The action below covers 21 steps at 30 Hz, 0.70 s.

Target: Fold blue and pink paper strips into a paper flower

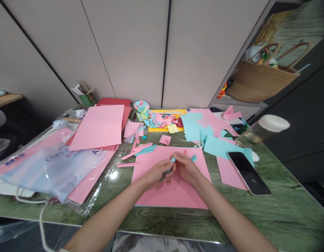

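Observation:
Above a pink paper sheet (175,192), my left hand (160,171) and my right hand (187,168) meet at the fingertips. Between them is a small piece of blue paper (173,159), pinched by both hands; most of it is hidden by the fingers. My left hand's fingers curl around its lower part. Blue paper strips (146,149) and pink strips (134,153) lie left of the hands. A few more blue strips (194,158) show just behind my right hand. A small folded pink paper square (165,140) lies beyond the sheet.
Left are a plastic copy-paper bag (70,164) and stacked pink sheets (99,127). Paper flowers (142,111) and a yellow tray (151,128) stand at the back. Right are blue paper (219,147), a phone (248,173) and a lidded cup (261,131). A white cable (41,217) hangs over the front edge.

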Each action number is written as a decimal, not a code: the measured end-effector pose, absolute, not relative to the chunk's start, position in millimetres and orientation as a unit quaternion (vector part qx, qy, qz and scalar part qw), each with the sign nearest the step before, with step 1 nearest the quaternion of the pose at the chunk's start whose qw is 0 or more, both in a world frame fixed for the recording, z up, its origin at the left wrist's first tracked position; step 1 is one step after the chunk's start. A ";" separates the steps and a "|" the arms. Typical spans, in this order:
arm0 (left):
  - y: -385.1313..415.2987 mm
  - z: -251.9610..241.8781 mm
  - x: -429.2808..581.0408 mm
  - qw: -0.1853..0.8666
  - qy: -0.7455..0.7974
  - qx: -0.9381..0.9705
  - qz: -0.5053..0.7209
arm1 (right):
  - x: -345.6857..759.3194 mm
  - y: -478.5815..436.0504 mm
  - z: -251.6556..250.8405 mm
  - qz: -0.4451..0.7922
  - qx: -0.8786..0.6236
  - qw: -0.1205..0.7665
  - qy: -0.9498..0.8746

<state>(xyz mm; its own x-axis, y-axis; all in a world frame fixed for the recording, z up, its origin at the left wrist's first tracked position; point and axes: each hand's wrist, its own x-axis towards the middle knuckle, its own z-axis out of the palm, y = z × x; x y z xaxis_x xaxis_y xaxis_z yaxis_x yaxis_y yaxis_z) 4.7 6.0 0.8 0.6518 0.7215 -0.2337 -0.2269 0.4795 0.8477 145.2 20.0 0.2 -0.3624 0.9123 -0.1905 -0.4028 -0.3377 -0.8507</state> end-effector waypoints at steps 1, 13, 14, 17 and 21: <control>6.0 0.8 4.6 0.806 0.298 0.417 0.296 | 144.8 19.9 0.2 0.739 -0.349 0.445 -0.366; 8.2 5.1 1.6 0.815 0.303 0.413 0.273 | 145.5 19.5 -4.4 0.743 -0.347 0.442 -0.364; 7.9 5.0 1.6 0.813 0.304 0.415 0.273 | 146.1 19.7 -4.9 0.745 -0.347 0.441 -0.362; 7.1 4.8 1.9 0.812 0.301 0.419 0.272 | 147.3 20.0 -5.4 0.750 -0.345 0.439 -0.354; 7.1 3.1 2.2 0.809 0.293 0.421 0.286 | 146.8 18.4 -3.8 0.771 -0.325 0.423 -0.347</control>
<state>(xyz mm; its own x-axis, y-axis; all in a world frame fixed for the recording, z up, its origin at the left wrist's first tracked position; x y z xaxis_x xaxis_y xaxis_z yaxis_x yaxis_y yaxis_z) 2.2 7.1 3.1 0.6643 0.7101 -0.2335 -0.2166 0.4818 0.8491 146.8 18.4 -3.8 -0.4309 0.8779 -0.2087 -0.4265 -0.4019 -0.8102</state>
